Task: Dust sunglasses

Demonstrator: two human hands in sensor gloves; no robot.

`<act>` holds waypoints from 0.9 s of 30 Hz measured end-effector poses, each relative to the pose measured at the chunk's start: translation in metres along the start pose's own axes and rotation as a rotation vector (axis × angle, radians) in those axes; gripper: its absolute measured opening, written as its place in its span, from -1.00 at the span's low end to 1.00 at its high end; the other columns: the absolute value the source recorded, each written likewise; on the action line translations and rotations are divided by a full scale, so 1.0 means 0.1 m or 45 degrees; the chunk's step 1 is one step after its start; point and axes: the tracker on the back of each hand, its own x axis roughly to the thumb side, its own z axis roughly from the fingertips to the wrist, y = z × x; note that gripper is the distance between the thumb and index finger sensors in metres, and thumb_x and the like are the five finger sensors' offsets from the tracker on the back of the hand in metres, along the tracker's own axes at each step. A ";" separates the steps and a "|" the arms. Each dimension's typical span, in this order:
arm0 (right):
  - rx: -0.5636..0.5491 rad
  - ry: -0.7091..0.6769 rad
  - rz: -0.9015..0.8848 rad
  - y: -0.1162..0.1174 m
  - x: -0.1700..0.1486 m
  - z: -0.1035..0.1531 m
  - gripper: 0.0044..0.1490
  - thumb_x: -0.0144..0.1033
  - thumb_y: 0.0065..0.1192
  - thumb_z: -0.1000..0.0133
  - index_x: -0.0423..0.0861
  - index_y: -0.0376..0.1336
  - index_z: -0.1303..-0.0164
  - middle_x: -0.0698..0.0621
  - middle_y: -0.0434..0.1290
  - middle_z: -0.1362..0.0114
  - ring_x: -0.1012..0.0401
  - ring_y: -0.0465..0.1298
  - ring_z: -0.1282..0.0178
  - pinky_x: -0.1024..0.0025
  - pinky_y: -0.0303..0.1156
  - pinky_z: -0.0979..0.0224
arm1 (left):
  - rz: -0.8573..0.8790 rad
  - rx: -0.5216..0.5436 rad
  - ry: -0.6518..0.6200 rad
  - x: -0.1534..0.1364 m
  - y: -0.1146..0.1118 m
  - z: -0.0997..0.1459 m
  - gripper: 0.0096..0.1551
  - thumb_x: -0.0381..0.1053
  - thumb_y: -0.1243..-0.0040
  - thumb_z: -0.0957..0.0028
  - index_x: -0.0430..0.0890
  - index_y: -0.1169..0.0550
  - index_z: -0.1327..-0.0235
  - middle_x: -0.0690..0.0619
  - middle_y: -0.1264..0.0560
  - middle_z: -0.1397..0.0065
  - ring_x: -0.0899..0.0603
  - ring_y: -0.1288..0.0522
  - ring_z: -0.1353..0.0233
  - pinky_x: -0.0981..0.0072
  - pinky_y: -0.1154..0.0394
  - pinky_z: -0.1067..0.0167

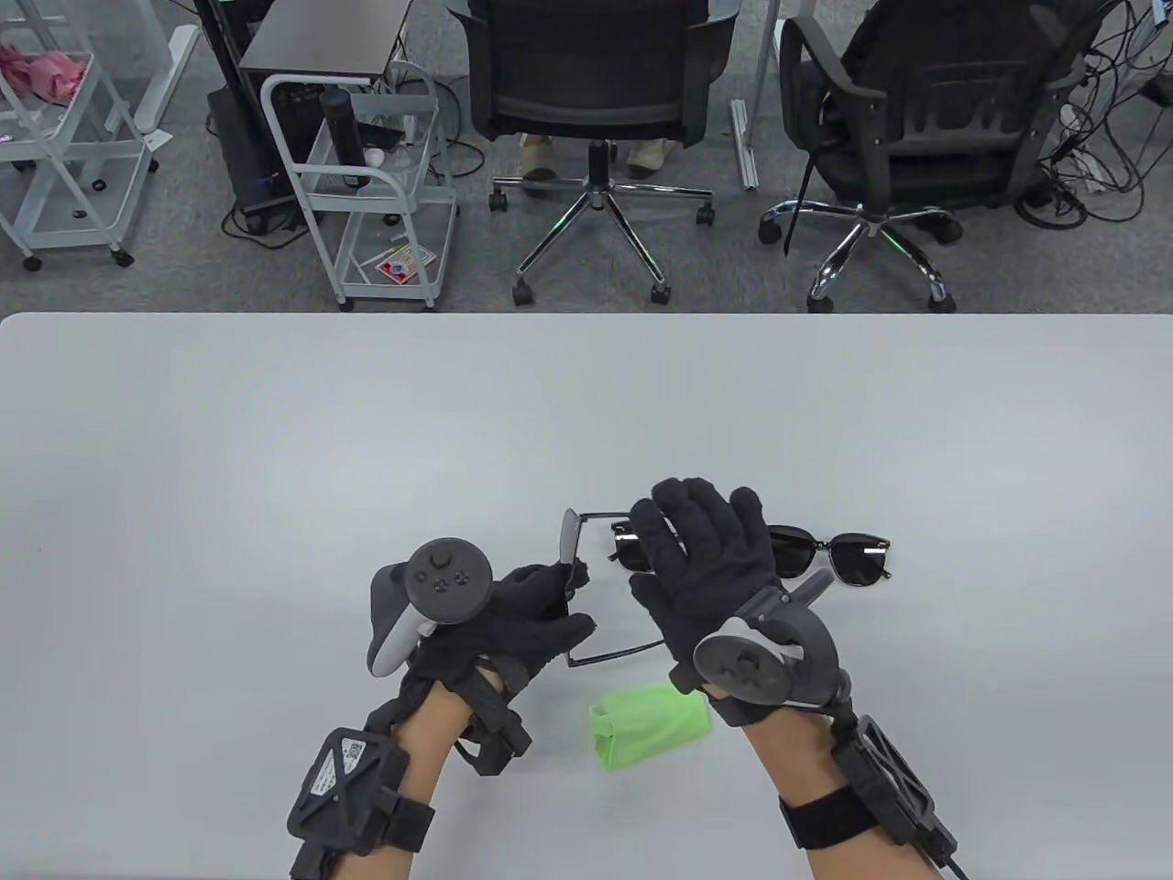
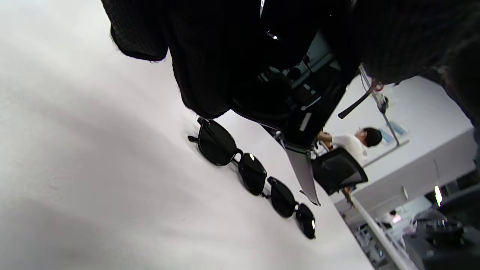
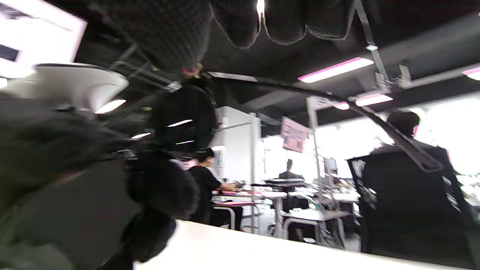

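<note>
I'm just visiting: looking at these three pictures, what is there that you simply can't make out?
- Table view: the right hand covers part of one pair of sunglasses on the table; contact unclear.
- Table view: the left hand pinches the held glasses; its fingertips are hidden.
- Table view: the green cloth is partly hidden under the right wrist.
- Right wrist view: blurred, dark; the grip is unreadable.

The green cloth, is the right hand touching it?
Cannot tell. In the table view the right hand lies over the glasses and its wrist overlaps the green cloth corner, but no gap or contact shows.
</note>
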 end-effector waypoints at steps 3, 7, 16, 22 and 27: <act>0.098 -0.118 -0.028 0.09 0.19 -0.03 -0.30 0.07 0.36 -0.02 -0.13 0.45 -0.25 -0.15 0.48 -0.47 -0.20 0.44 -0.48 -0.46 0.13 -0.43 | 0.265 0.036 0.068 -0.10 0.03 0.02 -0.07 0.54 -0.20 0.28 0.13 -0.50 -0.37 0.10 -0.54 -0.40 0.00 -0.79 -0.23 0.07 -0.52 -0.38; 0.250 -0.202 0.048 0.32 0.34 -0.04 -0.34 0.08 0.28 -0.04 -0.10 0.48 -0.19 -0.13 0.52 -0.44 -0.17 0.47 -0.46 -0.45 0.14 -0.43 | 0.465 0.029 0.100 -0.18 0.02 0.02 -0.06 0.54 -0.18 0.27 0.08 -0.51 -0.35 0.07 -0.55 -0.38 -0.01 -0.81 -0.20 0.09 -0.53 -0.37; 0.267 -0.156 0.108 0.35 0.32 -0.06 -0.45 -0.08 0.31 -0.01 -0.16 0.54 -0.02 -0.12 0.63 -0.28 -0.13 0.58 -0.32 -0.42 0.19 -0.42 | 0.392 -0.021 0.068 -0.11 -0.07 -0.01 0.02 0.53 -0.11 0.33 0.04 -0.43 -0.41 0.06 -0.50 -0.44 0.01 -0.77 -0.27 0.07 -0.47 -0.42; 0.222 0.082 -0.049 0.25 -0.07 -0.01 -0.48 -0.17 0.24 -0.01 -0.15 0.52 -0.05 -0.12 0.57 -0.35 -0.18 0.51 -0.41 -0.45 0.15 -0.41 | -0.506 0.449 -0.058 0.16 0.13 0.18 -0.25 0.38 -0.26 0.25 0.25 -0.53 -0.30 0.26 -0.58 -0.37 0.07 -0.77 -0.24 -0.01 -0.47 -0.43; 0.331 0.176 -0.252 0.22 -0.34 0.02 -0.48 -0.17 0.23 -0.02 -0.11 0.51 -0.08 -0.06 0.55 -0.41 -0.18 0.45 -0.48 -0.50 0.05 -0.42 | -0.950 0.640 -0.217 0.34 0.11 0.27 0.14 0.40 -0.38 0.32 0.34 -0.07 -0.52 0.35 -0.12 -0.65 -0.02 -0.31 -0.67 -0.12 -0.22 -0.57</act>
